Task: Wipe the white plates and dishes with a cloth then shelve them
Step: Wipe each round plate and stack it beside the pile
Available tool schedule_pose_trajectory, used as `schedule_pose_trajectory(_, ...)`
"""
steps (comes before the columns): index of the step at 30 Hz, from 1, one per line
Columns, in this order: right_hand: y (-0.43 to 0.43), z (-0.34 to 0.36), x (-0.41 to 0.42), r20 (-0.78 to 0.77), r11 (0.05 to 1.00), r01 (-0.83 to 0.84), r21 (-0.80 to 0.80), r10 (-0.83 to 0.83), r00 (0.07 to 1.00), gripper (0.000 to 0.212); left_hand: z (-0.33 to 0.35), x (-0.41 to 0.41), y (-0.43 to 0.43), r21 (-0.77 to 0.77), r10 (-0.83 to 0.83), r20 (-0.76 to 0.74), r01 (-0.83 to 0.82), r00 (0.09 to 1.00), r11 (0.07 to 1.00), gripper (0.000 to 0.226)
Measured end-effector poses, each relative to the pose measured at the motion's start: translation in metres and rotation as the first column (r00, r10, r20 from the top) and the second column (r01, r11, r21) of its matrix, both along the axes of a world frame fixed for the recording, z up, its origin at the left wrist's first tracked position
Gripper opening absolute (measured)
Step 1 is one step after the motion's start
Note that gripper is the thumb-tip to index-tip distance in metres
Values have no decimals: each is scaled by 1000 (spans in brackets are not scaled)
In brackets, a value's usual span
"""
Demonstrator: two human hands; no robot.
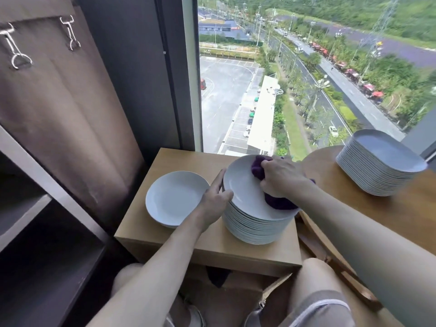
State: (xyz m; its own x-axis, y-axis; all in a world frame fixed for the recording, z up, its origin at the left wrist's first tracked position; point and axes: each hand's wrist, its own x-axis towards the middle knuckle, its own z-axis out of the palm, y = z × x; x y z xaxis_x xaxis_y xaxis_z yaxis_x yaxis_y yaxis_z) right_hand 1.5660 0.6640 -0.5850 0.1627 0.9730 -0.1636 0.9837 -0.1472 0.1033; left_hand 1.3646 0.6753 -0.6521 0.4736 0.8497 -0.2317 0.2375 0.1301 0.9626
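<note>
Atop plate stack, purple cloth.

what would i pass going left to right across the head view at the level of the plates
dark shelf unit → separate white plate → left hand → tall plate stack, whose top plate it grips → stack of rectangular dishes. right hand and purple cloth lie over the tall stack, so left out

High-rise room: window overlooks road far below; plate stacks.
</note>
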Motion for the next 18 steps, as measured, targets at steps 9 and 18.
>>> schedule_pose_trajectory(9,-52,12,6,-141,996,-27,-91,14,990,18,-2,5,-1,26,20,-6,-20,1000,999,85)
schedule_pose_trajectory(18,-86,6,0,-547,993,-23,117,84,833,19,9,6,-4,111,107,-124,-94,986,989,72)
